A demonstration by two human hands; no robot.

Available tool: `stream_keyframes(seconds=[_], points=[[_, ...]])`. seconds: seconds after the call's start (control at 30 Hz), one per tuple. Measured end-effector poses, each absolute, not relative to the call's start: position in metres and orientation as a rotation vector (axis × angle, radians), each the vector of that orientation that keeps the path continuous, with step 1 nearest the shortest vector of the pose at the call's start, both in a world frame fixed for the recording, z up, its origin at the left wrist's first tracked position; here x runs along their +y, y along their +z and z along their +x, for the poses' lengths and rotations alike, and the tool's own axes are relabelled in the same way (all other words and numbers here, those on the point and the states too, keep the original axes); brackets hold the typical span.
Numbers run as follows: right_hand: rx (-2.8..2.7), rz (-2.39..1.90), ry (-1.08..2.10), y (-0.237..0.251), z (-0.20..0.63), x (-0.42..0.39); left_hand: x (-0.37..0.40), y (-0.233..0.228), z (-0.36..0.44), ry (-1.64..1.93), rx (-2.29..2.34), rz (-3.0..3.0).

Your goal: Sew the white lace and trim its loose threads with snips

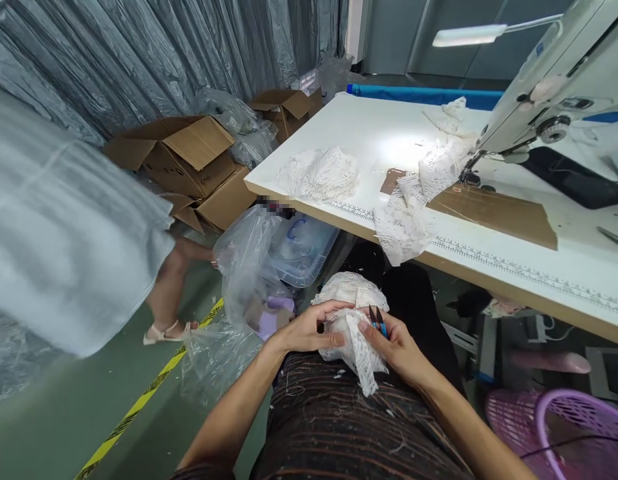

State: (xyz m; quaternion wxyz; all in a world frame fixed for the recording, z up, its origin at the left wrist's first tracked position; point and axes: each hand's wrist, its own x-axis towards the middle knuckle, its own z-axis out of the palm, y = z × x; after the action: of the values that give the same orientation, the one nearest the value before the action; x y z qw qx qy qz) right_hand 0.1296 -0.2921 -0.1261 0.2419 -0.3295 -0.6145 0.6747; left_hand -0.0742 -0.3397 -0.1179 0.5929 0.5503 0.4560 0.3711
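Observation:
A bundle of white lace fabric (353, 333) lies gathered over my lap. My left hand (313, 328) is closed on its left side, thumb along the front and fingers reaching over the top. With my right hand (395, 340) I pinch a strip of the lace under my thumb. The same hand keeps small blue-handled thread snips (378, 322) tucked in its fingers, blades pointing up and slightly apart. More lace (405, 223) runs from under the needle of the sewing machine (533, 93) and hangs over the table edge.
On the white table (499, 267) sit a lace pile (321, 173) and brown cardboard (503, 213). Cardboard boxes (189, 157), a plastic bin (303, 250) and clear bags (243, 260) stand left. A person's leg (169, 287) shows beyond. A purple basket (543, 413) is lower right.

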Motion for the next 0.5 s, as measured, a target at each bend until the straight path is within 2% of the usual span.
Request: stream_keyframes(seconds=[0.3, 0.5], points=[[-1.989, -1.353, 0.833, -0.178, 0.143, -0.258, -0.283, -0.171, -0.080, 0.850, 1.536, 1.526], [-1.805, -1.356, 0.847, -0.209, 0.152, -0.250, -0.285, -0.197, -0.062, 0.925, 1.580, 1.471]])
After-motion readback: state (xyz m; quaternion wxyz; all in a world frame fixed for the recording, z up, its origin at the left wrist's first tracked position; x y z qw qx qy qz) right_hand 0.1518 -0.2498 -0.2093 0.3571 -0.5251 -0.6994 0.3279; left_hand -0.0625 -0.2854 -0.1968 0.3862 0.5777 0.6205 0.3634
